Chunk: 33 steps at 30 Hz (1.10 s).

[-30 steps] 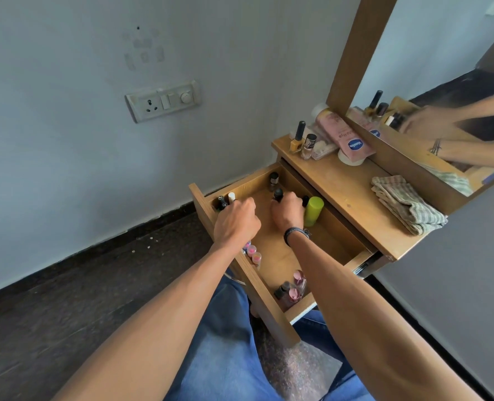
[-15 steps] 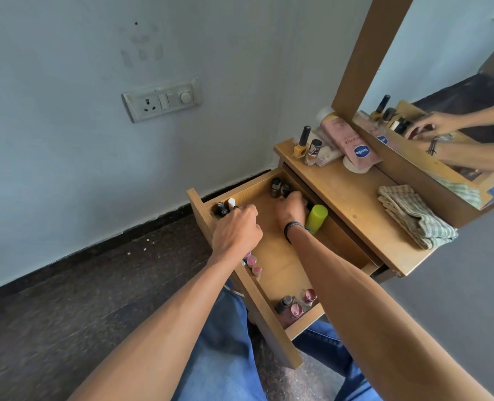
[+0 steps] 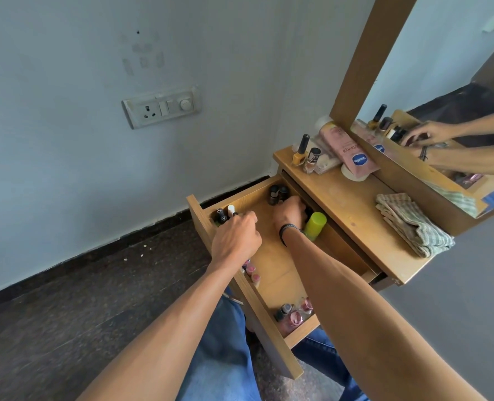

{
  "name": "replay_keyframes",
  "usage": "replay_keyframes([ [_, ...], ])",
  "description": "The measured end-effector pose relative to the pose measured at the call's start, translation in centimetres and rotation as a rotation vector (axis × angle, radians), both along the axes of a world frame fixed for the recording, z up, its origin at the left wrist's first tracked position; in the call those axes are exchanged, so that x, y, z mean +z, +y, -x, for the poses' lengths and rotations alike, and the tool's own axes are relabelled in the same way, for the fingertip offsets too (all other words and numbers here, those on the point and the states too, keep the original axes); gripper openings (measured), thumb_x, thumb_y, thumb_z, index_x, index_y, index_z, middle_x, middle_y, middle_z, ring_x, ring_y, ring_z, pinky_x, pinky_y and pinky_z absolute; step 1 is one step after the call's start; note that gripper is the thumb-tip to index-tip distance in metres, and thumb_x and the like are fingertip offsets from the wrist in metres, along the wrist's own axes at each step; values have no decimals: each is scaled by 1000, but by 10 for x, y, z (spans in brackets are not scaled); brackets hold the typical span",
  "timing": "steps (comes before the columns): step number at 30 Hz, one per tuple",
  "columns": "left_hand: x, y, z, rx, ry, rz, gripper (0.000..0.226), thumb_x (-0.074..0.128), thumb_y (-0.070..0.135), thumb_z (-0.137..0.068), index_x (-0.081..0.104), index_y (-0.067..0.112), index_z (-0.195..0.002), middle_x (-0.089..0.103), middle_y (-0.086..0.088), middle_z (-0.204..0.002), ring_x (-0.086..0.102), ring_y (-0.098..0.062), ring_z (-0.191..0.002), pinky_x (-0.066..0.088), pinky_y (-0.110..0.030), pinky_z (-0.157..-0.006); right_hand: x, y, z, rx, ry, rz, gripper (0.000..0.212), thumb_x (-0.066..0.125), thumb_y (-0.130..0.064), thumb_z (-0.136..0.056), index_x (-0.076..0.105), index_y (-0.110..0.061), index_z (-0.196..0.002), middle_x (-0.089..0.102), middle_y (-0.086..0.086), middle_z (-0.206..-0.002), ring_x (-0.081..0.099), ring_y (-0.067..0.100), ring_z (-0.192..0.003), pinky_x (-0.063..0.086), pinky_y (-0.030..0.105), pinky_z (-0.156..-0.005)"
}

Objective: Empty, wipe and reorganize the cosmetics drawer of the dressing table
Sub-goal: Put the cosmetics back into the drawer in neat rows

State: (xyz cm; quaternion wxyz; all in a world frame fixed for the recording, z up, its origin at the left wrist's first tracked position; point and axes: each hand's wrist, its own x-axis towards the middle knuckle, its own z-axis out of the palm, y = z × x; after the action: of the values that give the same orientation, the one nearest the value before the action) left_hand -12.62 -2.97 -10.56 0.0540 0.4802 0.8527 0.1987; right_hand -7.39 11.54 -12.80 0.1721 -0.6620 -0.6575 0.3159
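Both your hands are down in the open drawer (image 3: 280, 273): your left hand (image 3: 235, 238) curled into a loose fist by the dark bottles (image 3: 222, 217) at the drawer's far left corner, what it holds hidden; your right hand (image 3: 290, 211) cupped over something beside the green bottle (image 3: 315, 225), grip unclear. Small upright bottles crowd the drawer's corners. A forearm sweeping out could topple the pink bottles (image 3: 293, 314) at the drawer's near end.

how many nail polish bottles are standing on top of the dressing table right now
2: a yellow bottle and a glittery bottle, side by side at the tabletop's far left corner beside the pink lotion tube.
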Motion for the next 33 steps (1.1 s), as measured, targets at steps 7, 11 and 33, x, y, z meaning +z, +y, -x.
replay_keyframes([
  [7,1,1,1,12,-4,-22,28,59,15,-95,66,19,-121,75,2,-98,55,-8,-60,25,-14,-41,14,-9,-10,76,22,72,24,56,-14,-94,63,-1,-112,67,20,-114,65,39,-108,54,39,-92],
  [11,1,2,2,25,3,-3,29,59,16,-95,66,21,-123,74,0,-102,64,-14,-66,26,-18,-40,31,-21,-30,290,-85,124,31,57,-19,-96,63,-3,-122,67,17,-121,65,34,-114,53,42,-99],
  [33,1,1,3,-16,-17,74,25,60,15,-95,67,18,-119,73,2,-91,65,-14,-65,42,-22,-44,66,-83,-156,965,-427,310,59,44,-55,-102,79,-8,-97,75,12,-94,57,20,-74,48,37,-77],
])
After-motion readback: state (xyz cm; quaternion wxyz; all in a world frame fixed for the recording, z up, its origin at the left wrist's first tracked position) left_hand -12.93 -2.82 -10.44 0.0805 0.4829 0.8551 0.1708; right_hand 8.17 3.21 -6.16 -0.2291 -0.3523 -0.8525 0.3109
